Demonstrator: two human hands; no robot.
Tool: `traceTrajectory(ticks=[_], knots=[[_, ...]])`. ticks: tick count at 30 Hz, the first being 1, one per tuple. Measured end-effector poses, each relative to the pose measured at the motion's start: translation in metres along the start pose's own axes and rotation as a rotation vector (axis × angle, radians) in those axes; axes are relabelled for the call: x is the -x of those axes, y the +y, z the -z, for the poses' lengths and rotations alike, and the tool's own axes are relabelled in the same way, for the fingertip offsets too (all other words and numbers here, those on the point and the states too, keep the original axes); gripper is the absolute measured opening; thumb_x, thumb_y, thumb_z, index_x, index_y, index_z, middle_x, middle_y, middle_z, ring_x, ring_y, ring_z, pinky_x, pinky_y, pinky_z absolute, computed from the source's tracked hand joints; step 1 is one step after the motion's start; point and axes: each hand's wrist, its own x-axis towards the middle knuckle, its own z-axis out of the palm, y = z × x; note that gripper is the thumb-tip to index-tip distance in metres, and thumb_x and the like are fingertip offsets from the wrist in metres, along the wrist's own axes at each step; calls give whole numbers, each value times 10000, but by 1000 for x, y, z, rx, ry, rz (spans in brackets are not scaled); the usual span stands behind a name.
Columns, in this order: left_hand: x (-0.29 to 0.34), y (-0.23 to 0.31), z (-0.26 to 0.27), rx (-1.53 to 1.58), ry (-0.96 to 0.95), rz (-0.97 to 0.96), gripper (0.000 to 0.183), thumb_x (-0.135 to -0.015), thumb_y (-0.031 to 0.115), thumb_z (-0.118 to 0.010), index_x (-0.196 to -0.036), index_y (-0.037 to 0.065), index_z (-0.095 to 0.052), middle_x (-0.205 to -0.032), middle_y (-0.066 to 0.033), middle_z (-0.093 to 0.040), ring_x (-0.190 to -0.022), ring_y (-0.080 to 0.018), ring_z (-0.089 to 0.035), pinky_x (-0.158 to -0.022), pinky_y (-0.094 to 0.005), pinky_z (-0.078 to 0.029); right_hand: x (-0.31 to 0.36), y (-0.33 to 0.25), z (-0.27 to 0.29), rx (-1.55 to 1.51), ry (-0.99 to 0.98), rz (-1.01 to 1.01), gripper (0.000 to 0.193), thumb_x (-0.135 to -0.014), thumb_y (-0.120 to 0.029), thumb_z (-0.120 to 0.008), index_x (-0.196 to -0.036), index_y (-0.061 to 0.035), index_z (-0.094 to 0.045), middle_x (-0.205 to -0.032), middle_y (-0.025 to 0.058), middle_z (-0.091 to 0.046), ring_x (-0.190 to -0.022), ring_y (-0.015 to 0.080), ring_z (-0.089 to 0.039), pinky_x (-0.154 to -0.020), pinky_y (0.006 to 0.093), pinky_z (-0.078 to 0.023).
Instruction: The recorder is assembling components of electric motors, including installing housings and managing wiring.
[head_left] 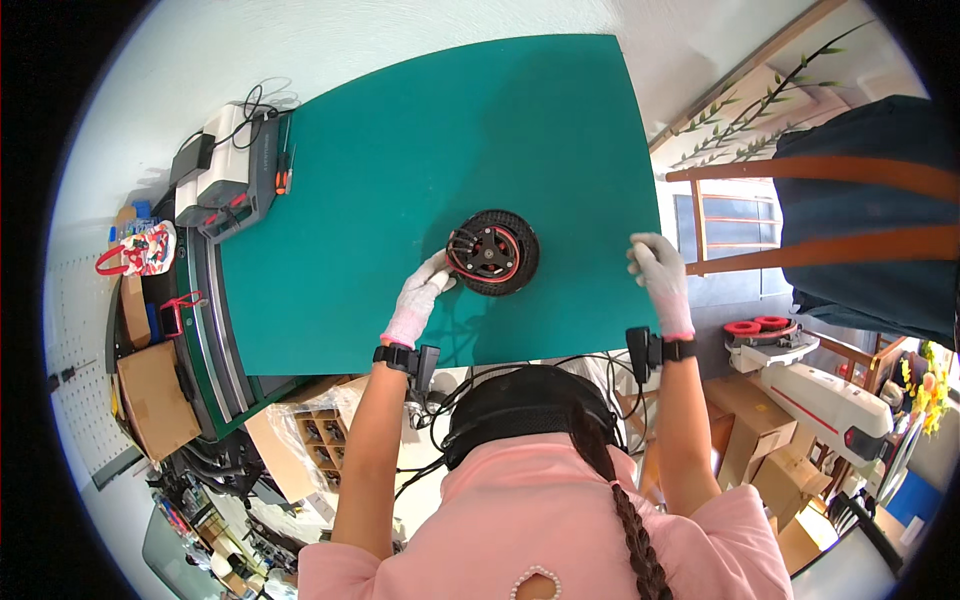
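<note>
A small black wheel (527, 246) with a knobbly tyre lies flat on the green table mat (400, 180). Its dark hub carries small bolts, and a red-and-black cable loops around the hub, with several short dark leads at its left side. My left hand (418, 302), in a pale glove, grips the wheel's left edge beside the cable, thumb and fingers closed there. Off to the right, over the mat's right edge, my gloved right hand (659, 272) is raised apart from the wheel with its fingers curled in. Whatever it may hold is hidden.
Grey-and-white boxy devices (225, 165) with cables stand at the mat's left edge, a red-handled screwdriver (282, 181) beside them. On the right is a wooden chair (850, 245) draped in dark cloth. Cardboard boxes (745, 425) sit below it.
</note>
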Motion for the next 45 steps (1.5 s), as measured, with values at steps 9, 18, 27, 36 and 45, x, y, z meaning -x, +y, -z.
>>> traceTrajectory(ticks=[9,18,27,36,45], knots=[[-1,-43,6,405,322,-109,414,-917,179,-541,-1263,-29,-446,-1179,-164,-564,-1029,-232,-583,-922,-359,-458,14,22,45,-22,72,-21,236,-889,-156,-510,-1051,-7,-594,-808,41,-606,-645,76,-544,-514,194,-406],[15,-16,-10,211,324,-135,408,-925,223,-538,-1245,-21,-476,-1165,-140,-571,-1029,-209,-579,-902,-339,-464,-3,2,9,109,-196,124,239,-861,-173,-553,-1032,-15,-610,-794,44,-622,-646,96,-579,-559,231,-455],[21,14,-6,99,338,-77,403,-922,216,-534,-1241,-25,-489,-1177,-155,-562,-1041,-220,-569,-921,-345,-455,-29,-22,-99,138,-325,235,254,-822,-114,-602,-1034,25,-610,-789,68,-655,-601,104,-586,-586,269,-484],[-8,39,22,35,147,-158,369,-927,179,-504,-1235,-25,-501,-1199,-146,-556,-1077,-213,-556,-917,-324,-455,-38,-46,-129,161,-366,179,221,-816,-90,-604,-1012,5,-635,-779,62,-654,-619,98,-581,-583,252,-476],[-67,50,18,-377,-202,-209,329,-919,176,-489,-1223,65,-551,-1180,-62,-584,-1078,-180,-548,-908,-300,-437,-57,-64,-142,428,-497,177,228,-820,-125,-588,-1014,-23,-650,-831,77,-661,-781,140,-617,-729,269,-485]])
